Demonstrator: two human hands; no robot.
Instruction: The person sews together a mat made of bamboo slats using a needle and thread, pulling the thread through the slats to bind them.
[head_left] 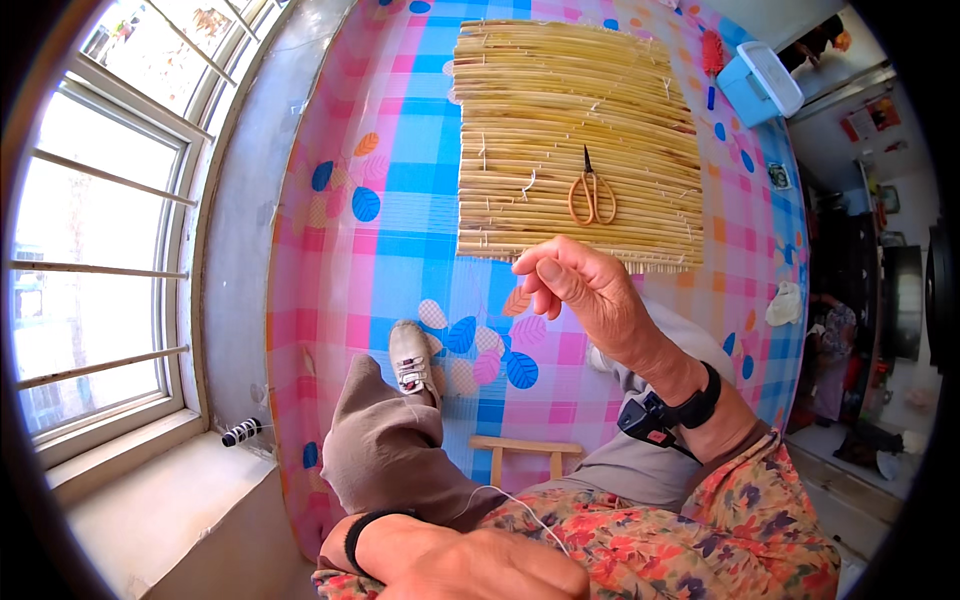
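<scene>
My right hand (590,290) is raised just off the near edge of a mat of yellow reed stalks (560,110). Its thumb and forefinger are pinched together, and anything between them is too small to make out. Scissors (592,196) with tan looped handles rest on the mat, points facing away, beyond that hand. Down at my lap, my left hand (480,562) is closed, back upward, its fingertips hidden. A thin white thread (520,503) curves over my lap and meets the edge of this hand. Short white thread ends (529,183) stick up from the mat.
A checked, leaf-printed floor sheet (400,270) lies under the mat. At left are a barred window (100,260) and a spool (241,432) on a ledge. A wooden stool (525,443) stands between my legs. Farther off are a blue bin (752,85), red duster (712,50) and white cloth (785,303).
</scene>
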